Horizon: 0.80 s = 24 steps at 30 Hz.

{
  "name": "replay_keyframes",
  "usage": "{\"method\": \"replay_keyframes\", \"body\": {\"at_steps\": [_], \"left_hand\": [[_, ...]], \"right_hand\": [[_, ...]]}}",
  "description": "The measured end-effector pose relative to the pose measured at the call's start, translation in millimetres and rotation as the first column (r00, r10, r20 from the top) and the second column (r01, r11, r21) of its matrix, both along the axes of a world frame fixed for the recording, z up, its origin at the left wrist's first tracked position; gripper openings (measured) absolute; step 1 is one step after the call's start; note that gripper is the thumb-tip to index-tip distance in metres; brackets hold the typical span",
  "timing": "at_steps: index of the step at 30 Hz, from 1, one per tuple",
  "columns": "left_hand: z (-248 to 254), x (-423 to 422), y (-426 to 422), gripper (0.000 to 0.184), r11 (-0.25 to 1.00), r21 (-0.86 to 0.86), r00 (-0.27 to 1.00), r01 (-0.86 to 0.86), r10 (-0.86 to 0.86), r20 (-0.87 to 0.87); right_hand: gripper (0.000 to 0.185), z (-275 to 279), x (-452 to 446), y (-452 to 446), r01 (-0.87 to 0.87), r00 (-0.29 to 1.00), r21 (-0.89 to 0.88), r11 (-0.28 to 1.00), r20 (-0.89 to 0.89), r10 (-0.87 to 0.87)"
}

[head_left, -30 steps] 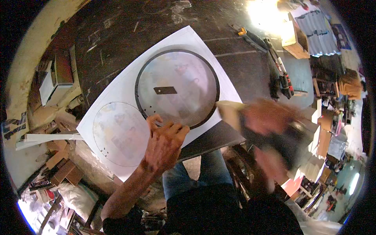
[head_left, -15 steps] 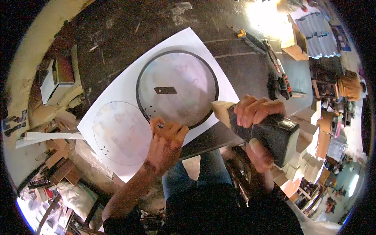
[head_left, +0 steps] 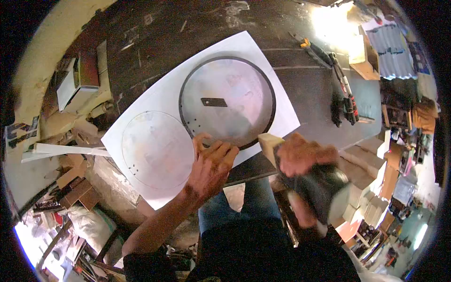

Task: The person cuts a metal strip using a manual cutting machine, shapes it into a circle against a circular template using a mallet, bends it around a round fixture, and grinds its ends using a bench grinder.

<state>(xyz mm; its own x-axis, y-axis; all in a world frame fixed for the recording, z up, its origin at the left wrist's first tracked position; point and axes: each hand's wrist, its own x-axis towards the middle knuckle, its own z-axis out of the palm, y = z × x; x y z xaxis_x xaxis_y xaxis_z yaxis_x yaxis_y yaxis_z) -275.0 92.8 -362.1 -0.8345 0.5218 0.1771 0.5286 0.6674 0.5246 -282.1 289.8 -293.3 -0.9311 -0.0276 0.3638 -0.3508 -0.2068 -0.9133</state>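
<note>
A large round panel (head_left: 249,87) with a black ring (head_left: 273,89) around its rim lies on a white sheet (head_left: 282,113). Bent fingers of my left hand (head_left: 212,164) press at the ring's lower left edge; what lies beneath them is partly hidden. My right hand (head_left: 307,155) is wrapped round a dark block-like tool (head_left: 324,188) with a pale wedge-shaped end (head_left: 268,143), whose kind I cannot make out. That end is beside the ring's lower right rim. A dark slanted plate (head_left: 214,102) with a hole rests inside the ring.
Beside the ring, the sheet bears a thinly outlined circle (head_left: 157,150) with several dots. The dark table (head_left: 155,51) carries long-handled tools (head_left: 345,91) at the right. Stacked cartons (head_left: 364,164) stand to the right, and a box (head_left: 77,87) is at the left.
The view has shifted, so the sheet and ring appear farther right. My right hand and its tool have moved and now look blurred. My left hand stays at the ring's edge.
</note>
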Motion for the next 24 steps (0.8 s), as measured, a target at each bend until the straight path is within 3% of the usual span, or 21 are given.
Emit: {"method": "replay_keyframes", "body": {"at_steps": [3,6,9,10,11,13,14,15,17,19,21,22,23,24], "left_hand": [[-0.6,-2.2,1.3,0.017,1.0,-0.025,0.998,-0.004,0.005,0.07],[0.1,-4.7,-1.0,0.018,1.0,-0.019,1.0,0.015,-0.015,0.02],[11.6,0.0,-9.7,0.022,0.987,-0.159,0.997,0.026,-0.014,0.075],[26.2,-1.3,-18.3,0.025,0.991,-0.02,0.987,-0.135,0.137,0.087],[39.1,-1.4,-28.9,0.028,0.951,0.112,0.953,-0.289,0.276,0.123],[51.4,-4.2,-57.5,0.037,0.897,0.07,0.9,-0.436,0.432,0.059],[50.5,-13.1,-70.1,0.036,0.949,0.016,0.949,-0.316,0.316,0.002],[48.0,-21.1,-72.2,0.036,0.947,0.019,0.947,-0.32,0.32,0.002],[42.0,-34.3,-76.9,0.033,0.998,-0.038,0.992,0.06,-0.055,0.114],[33.8,-42.4,-71.2,0.039,0.994,-0.011,0.993,0.106,-0.105,0.045],[35.1,-57.0,-66.2,0.037,0.902,-0.278,0.941,0.33,-0.338,0.02],[27.0,-57.9,-67.7,0.037,0.956,-0.197,0.964,0.216,-0.241,-0.11],[29.7,-55.4,-69.3,0.037,0.958,-0.196,0.967,0.209,-0.232,-0.101],[36.1,-55.1,-71.7,0.036,0.998,-0.045,0.994,0.049,-0.053,-0.093]], "right_hand": [[0.042,3.6,0.9,-4.7,-0.028,1.0,0.041,0.999,-0.001,0.028],[0.041,-2.1,6.4,-15.0,-0.005,1.0,0.021,1.0,0.004,0.005],[0.041,-0.5,3.2,-15.5,-0.016,1.0,-0.01,1.0,0.016,0.016],[0.048,2.9,0.4,-12.1,-0.081,0.996,0.155,0.985,-0.009,0.084],[0.048,-0.7,-0.3,-11.8,-0.089,0.996,0.151,0.985,-0.001,0.091],[0.048,-9.1,0.3,-13.5,-0.066,0.997,0.044,0.997,-0.045,0.068],[0.05,-7.3,1.4,-16.6,-0.055,0.998,0.011,0.998,-0.008,0.056],[0.05,-8.1,0.7,-15.8,-0.06,0.998,0.014,0.998,-0.009,0.06],[0.054,-7.5,-3.0,-15.3,-0.076,0.997,0.103,0.992,-0.007,0.077],[0.043,4.3,2.1,-30.2,-0.067,0.998,0.085,0.994,0.023,0.065],[0.026,11.0,9.3,-34.9,0.03,0.998,-0.016,0.999,0.059,-0.029],[0.02,15.9,12.1,-35.4,0.059,0.996,-0.049,0.997,0.075,-0.055],[0.029,27.2,13.9,-30.9,-0.086,0.996,-0.011,0.996,-0.012,0.086],[0.04,37.4,13.8,-26.6,-0.225,0.969,0.036,0.974,-0.097,0.228]]}}
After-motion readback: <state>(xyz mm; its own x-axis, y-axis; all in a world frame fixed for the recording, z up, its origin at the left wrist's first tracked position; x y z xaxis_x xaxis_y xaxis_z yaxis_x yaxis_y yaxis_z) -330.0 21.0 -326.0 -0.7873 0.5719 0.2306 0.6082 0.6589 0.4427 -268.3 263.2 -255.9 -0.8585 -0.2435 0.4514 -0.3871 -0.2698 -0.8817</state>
